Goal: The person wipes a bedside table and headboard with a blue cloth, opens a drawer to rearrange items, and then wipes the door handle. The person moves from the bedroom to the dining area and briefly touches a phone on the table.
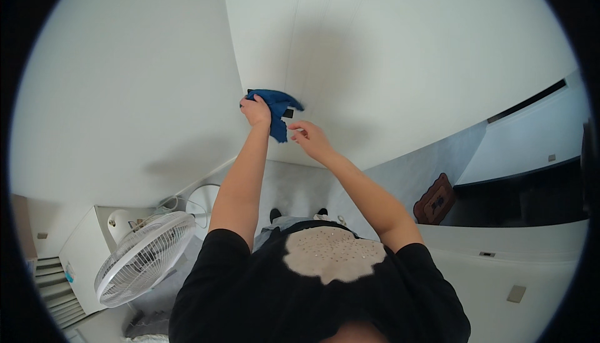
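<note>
My left hand [257,110] grips a blue cloth [276,104] near the corner where two pale walls meet. The cloth spreads to the right of the hand, and one end hangs down beside my wrist. Partly behind the cloth, a small black fitting [288,113] shows on the white panelled surface [375,71]; a dark edge also shows at the cloth's upper left. My right hand [310,139] is just right of the cloth's hanging end, fingers apart and slightly curled, with nothing in it.
A white electric fan [147,258] stands at the lower left, near a white cabinet [84,258] and a cable. A brown patterned mat [436,200] lies on the grey floor [398,169] at the right. Wall switches [516,294] show at the lower right.
</note>
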A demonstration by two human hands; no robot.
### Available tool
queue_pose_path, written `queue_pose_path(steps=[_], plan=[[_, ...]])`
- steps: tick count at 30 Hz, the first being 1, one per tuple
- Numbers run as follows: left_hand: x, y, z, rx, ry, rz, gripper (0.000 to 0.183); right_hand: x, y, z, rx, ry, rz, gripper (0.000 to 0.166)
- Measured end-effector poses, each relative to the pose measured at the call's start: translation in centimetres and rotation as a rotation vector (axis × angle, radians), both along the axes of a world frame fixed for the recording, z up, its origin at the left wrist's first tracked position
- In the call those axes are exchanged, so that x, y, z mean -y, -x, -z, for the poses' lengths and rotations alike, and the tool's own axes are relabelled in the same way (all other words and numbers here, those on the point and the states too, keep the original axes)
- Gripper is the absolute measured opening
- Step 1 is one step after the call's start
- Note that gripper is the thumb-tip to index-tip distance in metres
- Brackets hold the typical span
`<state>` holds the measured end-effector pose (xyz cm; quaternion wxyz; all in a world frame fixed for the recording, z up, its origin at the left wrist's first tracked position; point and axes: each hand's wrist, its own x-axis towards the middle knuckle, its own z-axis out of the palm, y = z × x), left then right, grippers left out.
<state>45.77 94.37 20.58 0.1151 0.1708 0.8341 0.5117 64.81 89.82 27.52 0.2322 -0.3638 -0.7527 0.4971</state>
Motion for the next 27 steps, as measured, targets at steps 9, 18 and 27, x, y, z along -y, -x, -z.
queue_pose_path(steps=[9,18,27], plan=[[0.5,3.9,0.7,0.022,0.225,0.189,0.048,-3.2,0.0,0.8,0.09,-0.25,0.082,0.02],[1.8,0.0,-1.8,-0.06,0.109,0.113,0.043,-4.2,1.5,4.3,0.238,-0.485,0.01,0.032],[1.8,-2.9,0.3,0.209,-0.002,-0.04,0.047,-4.0,0.8,3.3,0.07,-0.251,-0.028,0.036]])
